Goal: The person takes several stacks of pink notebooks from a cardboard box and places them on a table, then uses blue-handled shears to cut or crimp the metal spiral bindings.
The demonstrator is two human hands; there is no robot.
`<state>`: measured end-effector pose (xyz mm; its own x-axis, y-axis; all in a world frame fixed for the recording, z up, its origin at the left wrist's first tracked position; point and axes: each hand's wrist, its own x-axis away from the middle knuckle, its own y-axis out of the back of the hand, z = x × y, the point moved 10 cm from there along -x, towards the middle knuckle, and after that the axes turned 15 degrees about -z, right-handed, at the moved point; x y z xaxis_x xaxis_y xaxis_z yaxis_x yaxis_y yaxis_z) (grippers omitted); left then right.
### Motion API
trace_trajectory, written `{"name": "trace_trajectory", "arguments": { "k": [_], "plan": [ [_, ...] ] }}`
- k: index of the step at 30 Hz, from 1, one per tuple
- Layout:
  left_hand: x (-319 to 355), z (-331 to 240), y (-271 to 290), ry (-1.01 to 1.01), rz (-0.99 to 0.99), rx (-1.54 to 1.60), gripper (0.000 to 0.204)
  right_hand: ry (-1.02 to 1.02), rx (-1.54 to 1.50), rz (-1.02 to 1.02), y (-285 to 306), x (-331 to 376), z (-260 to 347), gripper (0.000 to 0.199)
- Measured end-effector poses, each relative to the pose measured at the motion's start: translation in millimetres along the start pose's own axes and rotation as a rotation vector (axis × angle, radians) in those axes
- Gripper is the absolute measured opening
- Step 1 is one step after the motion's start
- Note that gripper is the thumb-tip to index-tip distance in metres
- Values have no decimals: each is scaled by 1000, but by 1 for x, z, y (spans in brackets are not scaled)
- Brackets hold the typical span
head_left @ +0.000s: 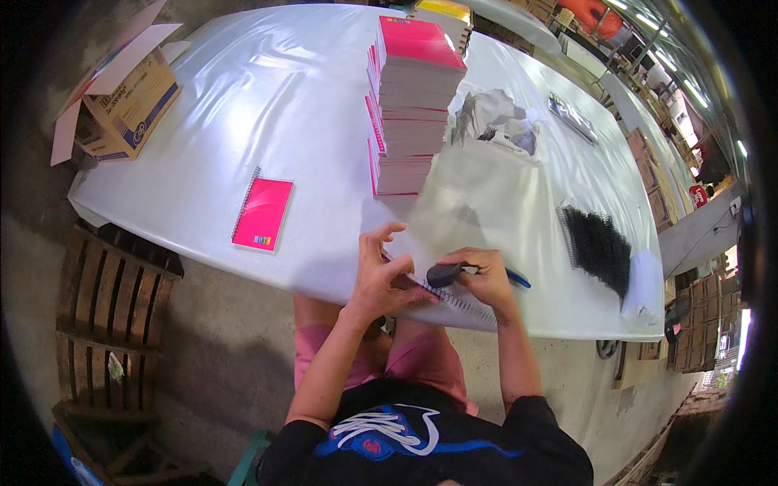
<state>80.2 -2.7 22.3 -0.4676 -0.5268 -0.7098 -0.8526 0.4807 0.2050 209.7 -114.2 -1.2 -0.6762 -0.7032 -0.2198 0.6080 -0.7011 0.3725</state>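
At the near table edge, my left hand (381,275) is closed around a small notebook (411,281), seen almost edge-on and mostly hidden by the fingers. A dark spiral coil (462,304) runs along the notebook's edge and trails off to the right, beneath my right hand. My right hand (484,278) grips a black tool (442,275) with a rounded end, held against the coil; its exact kind is unclear. A blue stick-like piece (518,279) shows just right of that hand; whether it belongs to the tool, I cannot tell. Left of my hands lies a pink spiral notebook (262,213).
A tall stack of pink-covered books (417,89) rises beyond my hands. Right of it is a crumpled plastic bag (494,121). Black coils (598,247) lie in a pile at the right. An open cardboard box (130,101) stands far left, and a wooden slatted chair (113,308) below.
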Motion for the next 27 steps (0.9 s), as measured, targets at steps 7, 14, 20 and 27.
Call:
{"name": "trace_trajectory", "arguments": {
  "k": [7,14,20,27],
  "plan": [
    [-3,5,3,-20,-13,-24,49,83,70,-18,-2,-9,19,33],
    [-5,29,5,159,-67,134,67,101,144,-116,0,-22,24,32],
    [-3,38,-3,169,-46,92,71,75,73,-30,-16,-26,39,25],
    [5,40,10,157,-45,92,63,240,80,90,-37,-24,48,26]
  ]
}}
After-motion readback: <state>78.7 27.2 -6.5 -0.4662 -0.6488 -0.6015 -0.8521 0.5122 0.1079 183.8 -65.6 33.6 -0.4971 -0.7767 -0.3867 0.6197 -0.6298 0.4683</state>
